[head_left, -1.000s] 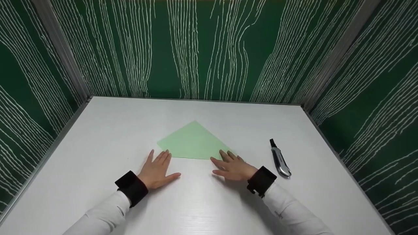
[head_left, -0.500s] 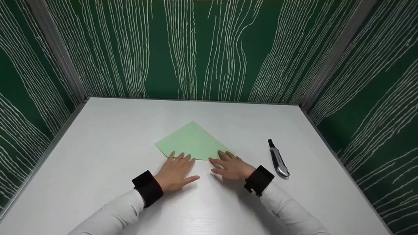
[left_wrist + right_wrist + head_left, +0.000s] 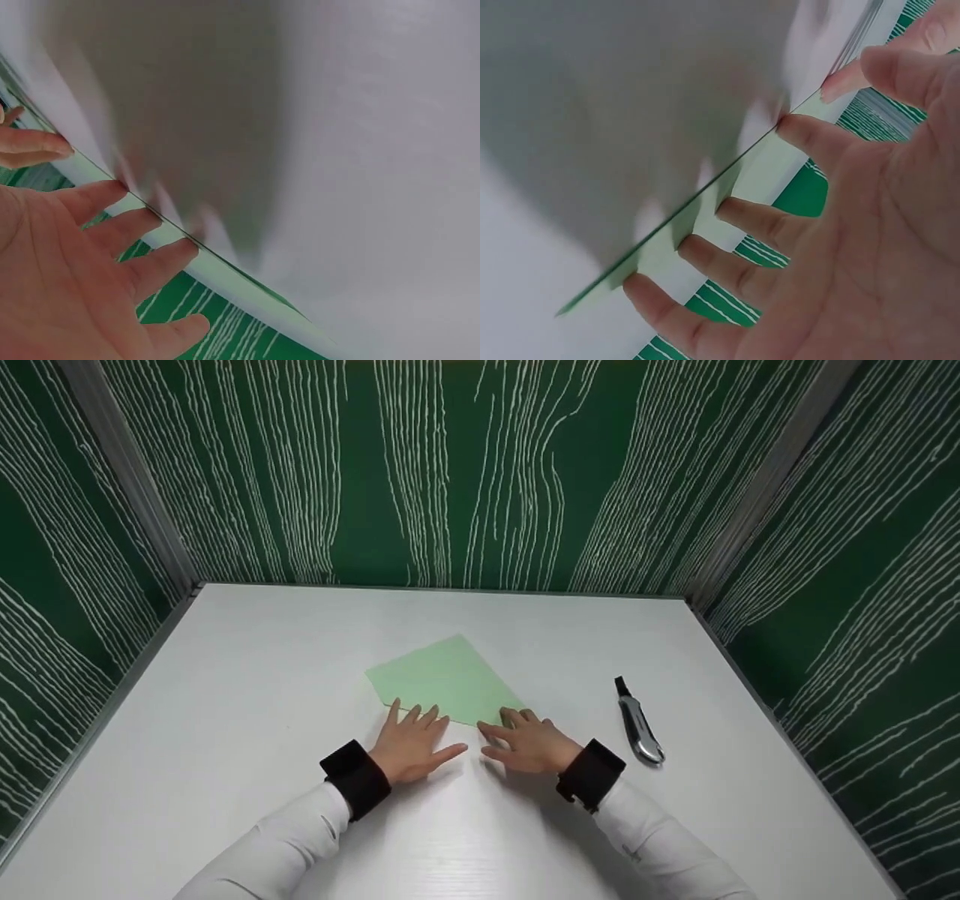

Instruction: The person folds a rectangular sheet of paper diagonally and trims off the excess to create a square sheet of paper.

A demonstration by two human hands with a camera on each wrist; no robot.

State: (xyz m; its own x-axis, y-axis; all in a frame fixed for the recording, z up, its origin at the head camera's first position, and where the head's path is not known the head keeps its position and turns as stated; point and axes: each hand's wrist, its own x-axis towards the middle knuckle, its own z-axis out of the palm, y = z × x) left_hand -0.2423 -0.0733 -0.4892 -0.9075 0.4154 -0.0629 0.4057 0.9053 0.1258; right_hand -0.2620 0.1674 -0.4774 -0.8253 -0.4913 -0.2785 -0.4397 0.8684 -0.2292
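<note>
A light green sheet of paper [image 3: 448, 675] with a pointed far corner lies flat on the white table. My left hand [image 3: 411, 746], fingers spread and thumb out to the right, touches the paper's near edge with its fingertips. On the right part of that edge rests my right hand [image 3: 534, 742], its fingertips on the paper. Both wrist views show the fingers of the left hand [image 3: 112, 262] and the right hand [image 3: 825, 217] along the thin paper edge [image 3: 682, 206]. Neither hand grips anything.
To the right of the right hand lies a grey and black utility knife [image 3: 640, 727] on the white table [image 3: 247, 675]. Green walls [image 3: 510, 472] with white wavy lines stand behind the table and on both sides.
My left hand has moved right along the near edge, then slightly forward. The paper has turned a little, its left corner now farther from me. The right hand stays nearly in place.
</note>
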